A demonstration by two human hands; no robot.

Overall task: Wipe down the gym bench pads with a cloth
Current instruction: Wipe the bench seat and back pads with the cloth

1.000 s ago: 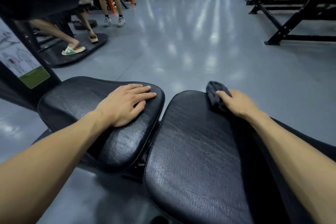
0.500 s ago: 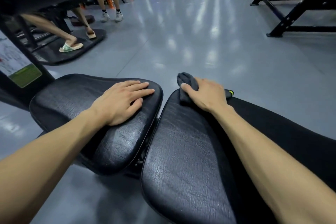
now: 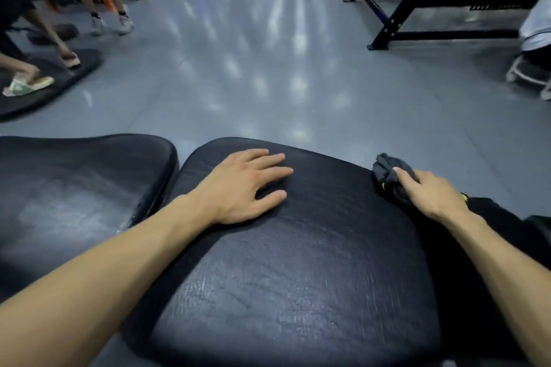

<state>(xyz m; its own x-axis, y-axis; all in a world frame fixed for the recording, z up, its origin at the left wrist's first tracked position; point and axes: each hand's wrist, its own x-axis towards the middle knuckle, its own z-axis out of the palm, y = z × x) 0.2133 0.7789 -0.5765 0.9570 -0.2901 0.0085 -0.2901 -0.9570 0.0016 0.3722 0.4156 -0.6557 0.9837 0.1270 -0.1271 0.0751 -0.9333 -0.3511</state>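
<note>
Two black cracked-leather bench pads lie side by side in front of me. The left pad (image 3: pixel 74 188) is bare. My left hand (image 3: pixel 241 185) rests flat on the far part of the right pad (image 3: pixel 298 277), fingers spread, holding nothing. At that pad's far right edge my right hand (image 3: pixel 429 197) presses down on a crumpled dark grey cloth (image 3: pixel 387 170), fingers closed over it. The cloth's front part sticks out past my fingertips.
Glossy grey floor (image 3: pixel 268 68) stretches ahead. People's legs and a black mat (image 3: pixel 47 83) are at the left, with orange posts behind. A black steel rack (image 3: pixel 417 9) stands at the right, and a person in a light shirt (image 3: pixel 536 24) at the right edge.
My left hand has moved from the left pad onto the right pad. My right hand slid the cloth from the pad's far left corner to its right edge. The view shifted right.
</note>
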